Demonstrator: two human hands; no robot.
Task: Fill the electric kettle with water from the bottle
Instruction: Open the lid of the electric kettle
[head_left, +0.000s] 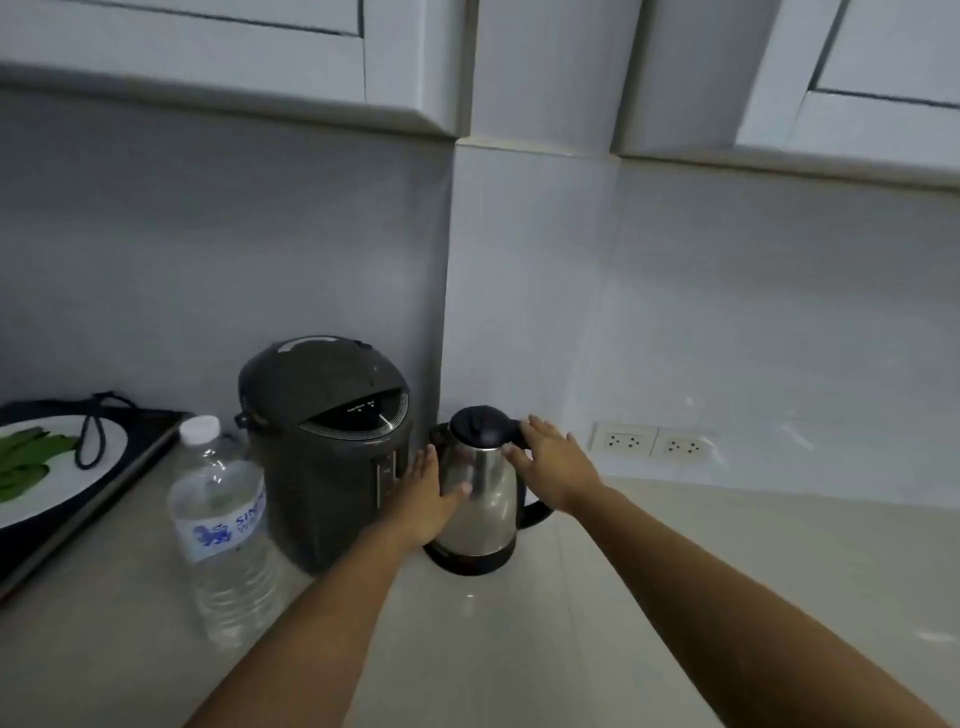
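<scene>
A steel electric kettle (483, 512) with a black lid and black handle stands on its black base in the counter's corner, lid closed. My left hand (423, 501) lies flat against the kettle's left side, fingers spread. My right hand (553, 465) reaches over the handle at the kettle's upper right, fingers apart and touching or nearly touching it. A clear plastic water bottle (223, 530) with a white cap and blue label stands upright to the left, capped and apart from both hands.
A dark grey hot-water dispenser (324, 447) stands between bottle and kettle, close against my left hand. A black tray (130, 467) at far left holds a white plate with green vegetables and a black cord. Two wall sockets (652, 442) sit right of the kettle. Cabinets hang overhead.
</scene>
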